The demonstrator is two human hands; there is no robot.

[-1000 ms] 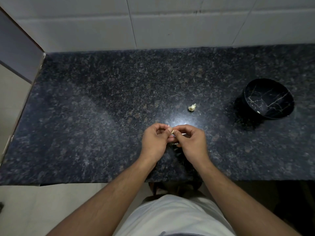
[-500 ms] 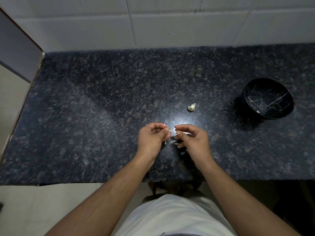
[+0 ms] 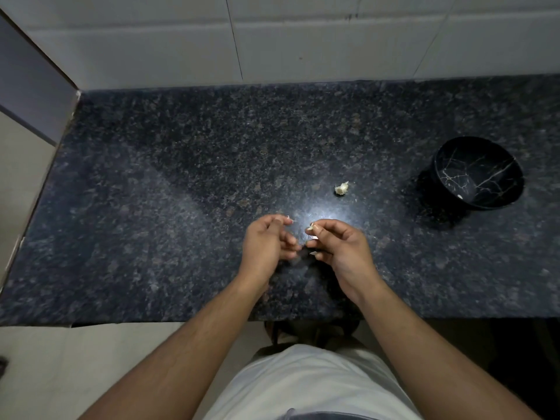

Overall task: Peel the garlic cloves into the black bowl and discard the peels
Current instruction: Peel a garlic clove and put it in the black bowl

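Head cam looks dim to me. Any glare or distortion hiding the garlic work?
Head view: dim overall; a bright glare patch on the countertop sits just beyond both hands; wide-angle bending curves the counter edges; the black bowl casts a dark shadow leftward; the fingertips' pinched bits are too small to identify.

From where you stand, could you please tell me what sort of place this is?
Most likely a home kitchen: a dark speckled stone counter set against a pale tiled wall, with a garlic piece and a black bowl on it.

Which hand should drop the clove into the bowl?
Right. The right hand already pinches the clove, and the bowl sits on its side. The left hand pinches only a peel scrap.
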